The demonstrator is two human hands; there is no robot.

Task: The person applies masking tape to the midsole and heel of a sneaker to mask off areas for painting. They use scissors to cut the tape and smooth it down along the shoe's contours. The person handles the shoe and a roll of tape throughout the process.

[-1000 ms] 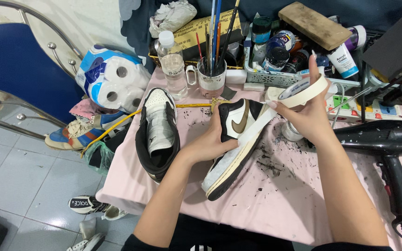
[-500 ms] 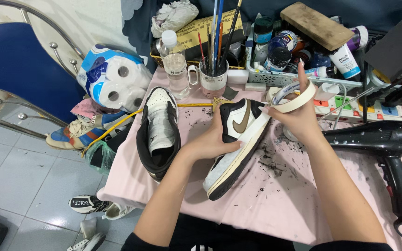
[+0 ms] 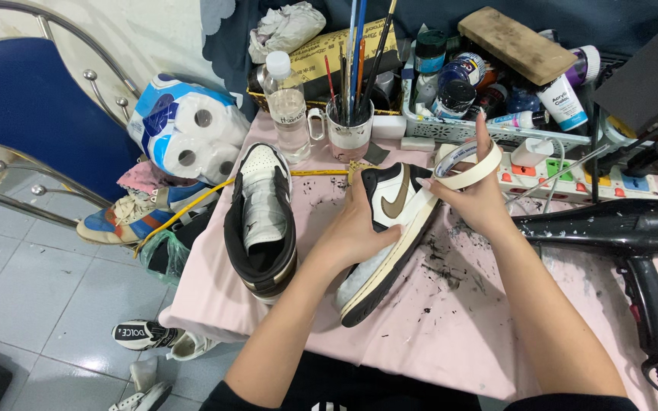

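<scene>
Now left hand (image 3: 359, 228) grip clasps sneaker (image 3: 386, 228) on its side; right hand (image 3: 477, 199) grip pinches tape roll (image 3: 466, 166) beside heel.

Pale grey tiled floor (image 3: 32, 281), blue metal-framed chair (image 3: 32, 114), pink-covered table (image 3: 458, 320), dark wall behind.

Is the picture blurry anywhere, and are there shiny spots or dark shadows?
Head view: sharp and evenly lit; the shoe, the left hand and the right hand holding the tape roll show crisp edges; faint glare on the black hair dryer; soft shadows only; edges bend slightly.
</scene>
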